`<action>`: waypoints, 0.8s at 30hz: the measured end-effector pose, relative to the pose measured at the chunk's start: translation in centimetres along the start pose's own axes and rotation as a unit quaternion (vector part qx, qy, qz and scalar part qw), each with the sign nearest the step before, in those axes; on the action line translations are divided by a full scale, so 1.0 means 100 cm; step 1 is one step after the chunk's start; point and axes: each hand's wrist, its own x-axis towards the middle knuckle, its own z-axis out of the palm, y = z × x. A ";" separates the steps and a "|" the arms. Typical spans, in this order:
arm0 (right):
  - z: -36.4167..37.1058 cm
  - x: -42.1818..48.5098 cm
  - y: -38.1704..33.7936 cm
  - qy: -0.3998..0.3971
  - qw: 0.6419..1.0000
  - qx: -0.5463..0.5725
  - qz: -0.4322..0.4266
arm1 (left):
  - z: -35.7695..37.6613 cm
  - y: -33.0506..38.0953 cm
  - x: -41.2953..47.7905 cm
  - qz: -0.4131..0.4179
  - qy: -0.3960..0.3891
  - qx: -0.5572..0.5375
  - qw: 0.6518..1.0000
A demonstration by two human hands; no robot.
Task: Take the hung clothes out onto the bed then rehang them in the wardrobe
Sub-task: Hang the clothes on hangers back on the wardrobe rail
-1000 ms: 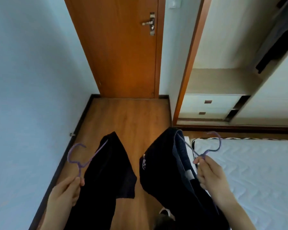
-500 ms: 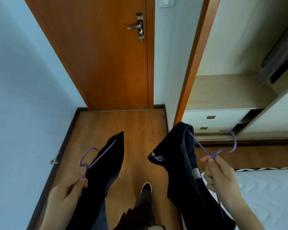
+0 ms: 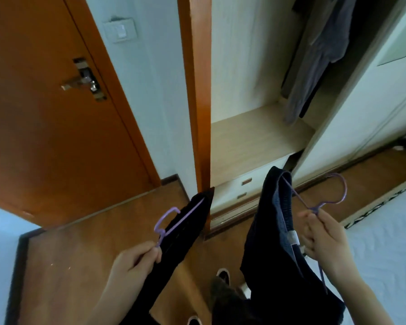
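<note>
My left hand pinches the neck of a purple hanger with a black garment draped over it. My right hand grips a second purple hanger carrying a dark navy garment with a small white label. Both garments hang in front of the open wardrobe. A grey garment and darker clothes hang inside it at the upper right. The white bed lies at the right edge.
An orange wooden door with a metal handle stands at the left, beside the wardrobe's orange frame post. Two drawers sit under the wardrobe shelf. A pale sliding wardrobe door is at right. My feet show on the wooden floor.
The view has swung up and toward the wardrobe, which is now closer. Both hands have kept hold of their hangers, and the garments now hang in front of the wardrobe opening.
</note>
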 end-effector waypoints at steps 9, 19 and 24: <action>-0.013 0.126 -0.071 0.012 1.000 -0.002 -0.020 | 0.064 0.121 0.171 0.047 -0.067 -0.087 0.993; -0.010 0.260 -0.193 0.000 0.996 0.037 -0.080 | 0.107 0.266 0.314 0.089 -0.091 -0.233 0.964; 0.011 0.333 -0.276 -0.046 0.994 0.041 -0.089 | 0.109 0.319 0.394 0.028 -0.113 -0.352 0.929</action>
